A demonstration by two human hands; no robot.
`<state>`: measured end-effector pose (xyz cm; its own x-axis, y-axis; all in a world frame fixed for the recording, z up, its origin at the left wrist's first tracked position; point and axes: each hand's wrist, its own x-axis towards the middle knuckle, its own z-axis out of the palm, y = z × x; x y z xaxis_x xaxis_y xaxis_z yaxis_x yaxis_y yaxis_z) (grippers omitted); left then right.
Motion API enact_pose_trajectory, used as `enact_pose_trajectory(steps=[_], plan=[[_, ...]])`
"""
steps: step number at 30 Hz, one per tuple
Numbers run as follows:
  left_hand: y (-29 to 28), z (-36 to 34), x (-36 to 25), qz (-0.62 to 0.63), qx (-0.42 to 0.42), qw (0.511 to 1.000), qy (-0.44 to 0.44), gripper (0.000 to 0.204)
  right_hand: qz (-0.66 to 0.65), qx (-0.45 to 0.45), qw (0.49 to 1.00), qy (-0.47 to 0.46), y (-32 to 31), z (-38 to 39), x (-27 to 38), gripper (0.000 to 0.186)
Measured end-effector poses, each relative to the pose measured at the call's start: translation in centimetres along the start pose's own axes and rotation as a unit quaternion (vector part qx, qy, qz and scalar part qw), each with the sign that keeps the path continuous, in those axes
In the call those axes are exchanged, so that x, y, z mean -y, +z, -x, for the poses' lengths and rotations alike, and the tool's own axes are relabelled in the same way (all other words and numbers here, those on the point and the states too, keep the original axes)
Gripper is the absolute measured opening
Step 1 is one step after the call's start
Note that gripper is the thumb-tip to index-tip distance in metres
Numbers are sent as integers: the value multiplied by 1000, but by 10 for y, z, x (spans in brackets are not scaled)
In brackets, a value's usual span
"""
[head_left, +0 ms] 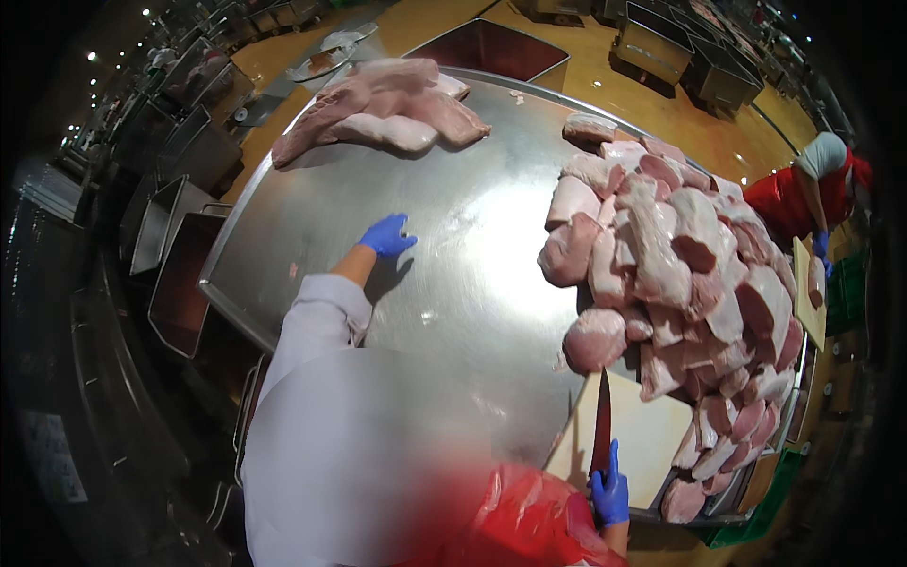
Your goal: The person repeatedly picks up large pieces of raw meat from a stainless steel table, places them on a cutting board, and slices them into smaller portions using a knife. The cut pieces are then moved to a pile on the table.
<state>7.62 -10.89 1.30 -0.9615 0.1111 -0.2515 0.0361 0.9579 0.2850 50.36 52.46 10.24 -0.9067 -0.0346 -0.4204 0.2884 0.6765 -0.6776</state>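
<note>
My left hand (387,236) in a blue glove is stretched out over the steel table (425,293), its fingers apart and slightly curled, with nothing in them. Ahead of it, at the table's far left, lies a heap of long pale pink meat pieces (402,104). My right hand (610,489), also blue-gloved, grips a knife (602,425) by its handle, which the fingers hide. The blade points away from me over a white cutting board (567,452). Past the knife's tip sits a rounded cut of meat (595,338), at the edge of a large pile of cut meat (699,255).
Steel bins (179,283) stand left of the table, and another bin (491,49) is beyond its far edge. At the right, a co-worker in a red apron (779,198) works at another cutting board (803,293). Green crates (846,295) stand near there.
</note>
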Motion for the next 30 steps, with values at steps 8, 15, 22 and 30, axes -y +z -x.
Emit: enact_pose_trajectory(steps=[8, 15, 22, 30], plan=[[-73, -223, 21, -293, -157, 941, 66, 56, 146, 51, 959, 239, 17, 18, 33, 35], [-104, -308, 48, -251, -23, 967, 41, 87, 106, 15, 967, 230, -3, -27, 105, 28], [-96, -274, 73, -202, -29, 969, 140, 75, 63, 27, 966, 251, -2, -43, 112, 43], [-56, -75, 44, -110, -86, 971, 196, 48, 45, 0, 992, 121, 4, -33, 102, 80]])
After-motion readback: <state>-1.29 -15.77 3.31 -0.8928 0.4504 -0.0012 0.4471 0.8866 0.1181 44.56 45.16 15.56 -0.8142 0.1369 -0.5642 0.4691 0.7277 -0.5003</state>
